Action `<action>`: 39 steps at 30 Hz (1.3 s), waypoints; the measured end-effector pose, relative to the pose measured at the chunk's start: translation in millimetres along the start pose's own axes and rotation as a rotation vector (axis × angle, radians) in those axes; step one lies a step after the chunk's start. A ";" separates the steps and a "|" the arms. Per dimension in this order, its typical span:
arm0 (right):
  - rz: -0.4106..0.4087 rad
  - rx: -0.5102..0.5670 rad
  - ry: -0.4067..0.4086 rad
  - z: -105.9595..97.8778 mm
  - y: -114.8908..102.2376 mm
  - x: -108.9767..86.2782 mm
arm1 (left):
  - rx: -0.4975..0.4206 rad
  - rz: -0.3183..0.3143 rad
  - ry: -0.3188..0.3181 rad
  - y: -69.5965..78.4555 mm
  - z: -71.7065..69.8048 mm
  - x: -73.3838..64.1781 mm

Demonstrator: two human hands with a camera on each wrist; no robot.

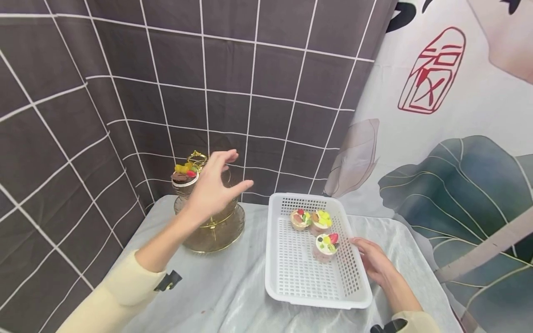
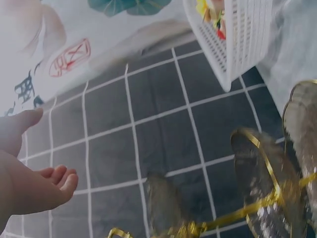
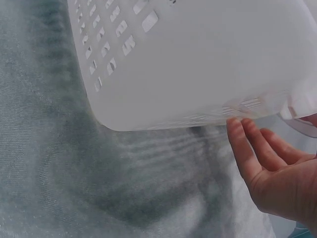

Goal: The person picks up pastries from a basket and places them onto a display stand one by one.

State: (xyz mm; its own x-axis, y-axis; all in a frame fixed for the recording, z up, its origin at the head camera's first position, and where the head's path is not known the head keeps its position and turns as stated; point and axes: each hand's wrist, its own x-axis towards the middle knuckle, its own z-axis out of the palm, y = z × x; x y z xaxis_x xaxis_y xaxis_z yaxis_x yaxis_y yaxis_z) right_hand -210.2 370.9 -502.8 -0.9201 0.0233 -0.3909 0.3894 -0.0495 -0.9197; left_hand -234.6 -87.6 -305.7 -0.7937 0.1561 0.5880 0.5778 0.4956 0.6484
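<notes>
My left hand (image 1: 211,188) is raised in front of a tiered cake stand (image 1: 222,237), thumb and fingers spread apart, holding nothing. A chocolate cupcake (image 1: 184,177) with yellow and red fruit sits on the stand's top tier, just left of that hand. The hand partly hides the stand. At the right side of a white plastic basket (image 1: 276,277), my right hand (image 1: 376,263) touches the outer wall with nearly straight fingertips (image 3: 235,124). Inside the basket are three fruit-topped cupcakes: one with a strawberry (image 1: 326,247), one with yellow fruit (image 1: 321,221), and a smaller one (image 1: 300,219).
A pale grey cloth (image 1: 233,282) with creases covers the table. Close behind stands a dark curtain (image 1: 233,106) with a white grid. To the right hangs a white printed cloth (image 1: 387,138) with leaves and a red seal. The stand has a gold handle (image 1: 197,158).
</notes>
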 end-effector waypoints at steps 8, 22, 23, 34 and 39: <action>0.010 0.002 0.002 -0.3 -0.1 -0.9 | -0.040 -0.027 -0.113 -9.6 48.6 -3.5; 0.000 -0.003 -0.005 -0.9 -4.9 -0.2 | 0.017 -0.112 -0.249 -55.0 134.5 -18.6; -0.002 -0.002 -0.004 -1.1 -5.2 0.1 | 0.026 -0.121 -0.263 -57.2 140.1 -18.6; -0.002 -0.003 0.000 0.5 -3.1 0.5 | 0.017 -0.146 -0.421 -72.9 190.4 -19.2; 0.003 -0.002 -0.002 0.7 0.0 -1.0 | 0.038 -0.175 -0.443 -77.9 205.3 -14.6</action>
State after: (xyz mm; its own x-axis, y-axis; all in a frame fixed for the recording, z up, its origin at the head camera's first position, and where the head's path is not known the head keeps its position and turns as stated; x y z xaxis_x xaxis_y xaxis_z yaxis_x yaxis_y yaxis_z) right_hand -209.3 370.1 -502.4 -0.9192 0.0215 -0.3932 0.3919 -0.0477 -0.9188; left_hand -307.1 47.0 -464.1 -0.8876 0.4131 0.2036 0.4279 0.5762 0.6964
